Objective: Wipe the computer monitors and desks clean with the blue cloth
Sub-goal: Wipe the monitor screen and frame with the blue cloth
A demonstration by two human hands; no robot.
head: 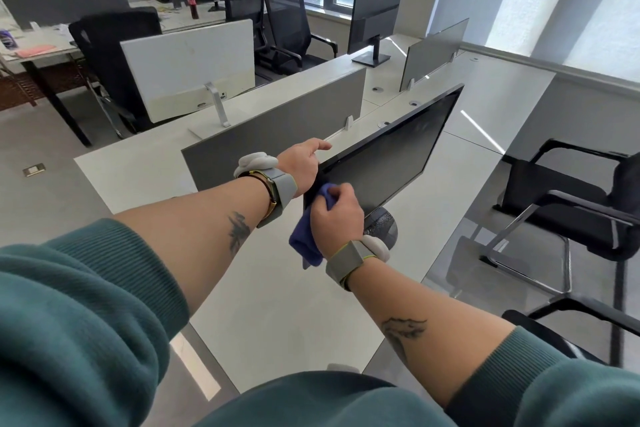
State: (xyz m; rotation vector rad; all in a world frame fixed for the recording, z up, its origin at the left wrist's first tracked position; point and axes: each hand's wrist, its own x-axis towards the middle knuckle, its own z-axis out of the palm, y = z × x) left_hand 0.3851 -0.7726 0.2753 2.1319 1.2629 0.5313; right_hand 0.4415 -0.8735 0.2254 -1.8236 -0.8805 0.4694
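In the head view, a dark monitor (388,163) is seen standing on a pale desk (277,305), turned at an angle, with a grey divider panel (277,128) just behind it. The left hand (304,163) is laid on the monitor's upper left corner, with the fingers fairly straight along the top edge. The thumb is hidden, so it cannot be told whether the corner is clasped. The blue cloth (306,243) is bunched in the right hand (337,218), whose fingers are curled tightly round it. The wad is pressed against the lower left corner of the screen, and a loose tail hangs down beside the wrist. The round monitor base (384,225) is partly covered by the right hand.

Farther off, a white-backed monitor (187,66) is seen to the left beyond the divider, and another black monitor (375,15) at the far end of the desk row. Black chairs (571,211) are placed at the right.

The step in hand is judged to be the wiping of this screen, with most of the glass not yet covered. Light, even pressure should be kept, since the panel is thin and stands on a single base. The top edge should be steadied by the left hand so that the screen is not tipped or swivelled. Overlapping strokes from left to right are advised, worked from top to bottom, and the hanging tail should be gathered in so it is not dragged over the desk
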